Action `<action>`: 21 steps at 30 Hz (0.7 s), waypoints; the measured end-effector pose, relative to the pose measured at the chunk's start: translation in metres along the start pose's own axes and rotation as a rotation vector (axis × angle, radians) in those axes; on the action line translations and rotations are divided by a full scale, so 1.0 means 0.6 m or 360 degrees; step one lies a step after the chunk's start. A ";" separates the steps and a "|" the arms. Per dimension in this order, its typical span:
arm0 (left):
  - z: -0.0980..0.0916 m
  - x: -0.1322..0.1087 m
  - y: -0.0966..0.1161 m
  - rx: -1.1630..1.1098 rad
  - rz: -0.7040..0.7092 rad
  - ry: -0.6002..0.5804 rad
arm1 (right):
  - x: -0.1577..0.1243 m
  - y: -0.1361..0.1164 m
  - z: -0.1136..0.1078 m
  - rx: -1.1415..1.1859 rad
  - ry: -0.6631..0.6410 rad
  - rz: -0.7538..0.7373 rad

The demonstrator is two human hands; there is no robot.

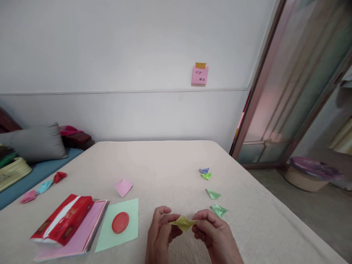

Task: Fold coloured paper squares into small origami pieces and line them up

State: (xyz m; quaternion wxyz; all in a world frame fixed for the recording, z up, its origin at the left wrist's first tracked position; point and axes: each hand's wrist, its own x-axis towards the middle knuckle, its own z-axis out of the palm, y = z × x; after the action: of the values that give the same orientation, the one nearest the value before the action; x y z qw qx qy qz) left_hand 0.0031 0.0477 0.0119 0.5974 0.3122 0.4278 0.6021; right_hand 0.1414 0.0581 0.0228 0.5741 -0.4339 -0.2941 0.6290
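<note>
A small yellow folded paper boat [183, 223] is held above the cloth between my two hands. My left hand [162, 234] pinches its left tip between thumb and fingers. On the other side, my right hand [213, 233] grips the right tip the same way. Just beyond my right hand lie a mint-green folded paper boat [219, 210] and another pale green one [213, 194]. Farther back, a lime-green paper boat [206, 176] sits beside a purple one [204, 171].
Left of my hands, a red round disc [120, 222] rests on a green paper sheet [132, 233]. A red packet [64, 220] lies on stacked coloured paper [82, 238]. A pink square [124, 187] lies behind. Crumpled-looking coloured pieces [44, 187] line the table's left edge.
</note>
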 end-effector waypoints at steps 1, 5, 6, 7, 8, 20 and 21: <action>-0.001 0.000 -0.001 -0.0016 -0.0006 -0.0024 | -0.001 -0.001 0.001 -0.0028 0.0008 -0.0018; -0.004 0.000 -0.005 -0.0010 0.0004 -0.0047 | -0.005 -0.005 0.003 -0.0124 0.0021 -0.0060; -0.005 0.000 -0.006 0.0018 0.0031 -0.0044 | -0.005 -0.005 0.004 -0.0140 0.0021 -0.0065; -0.006 -0.001 -0.006 0.0055 0.0056 -0.0041 | -0.005 -0.006 0.004 -0.0151 0.0024 -0.0069; -0.006 -0.001 -0.007 0.0092 0.0075 -0.0044 | -0.005 -0.006 0.005 -0.0163 0.0024 -0.0070; -0.017 0.004 -0.003 0.0013 -0.0005 -0.0258 | -0.010 -0.006 0.001 -0.0210 0.0055 -0.0098; -0.016 0.005 -0.001 -0.0016 -0.0047 -0.0268 | -0.010 -0.006 0.000 -0.0213 0.0052 -0.0088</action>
State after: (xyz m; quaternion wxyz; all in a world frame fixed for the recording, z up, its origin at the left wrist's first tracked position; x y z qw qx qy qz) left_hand -0.0057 0.0489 0.0068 0.6416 0.3525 0.3775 0.5671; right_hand 0.1428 0.0531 0.0272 0.5657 -0.4733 -0.3380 0.5845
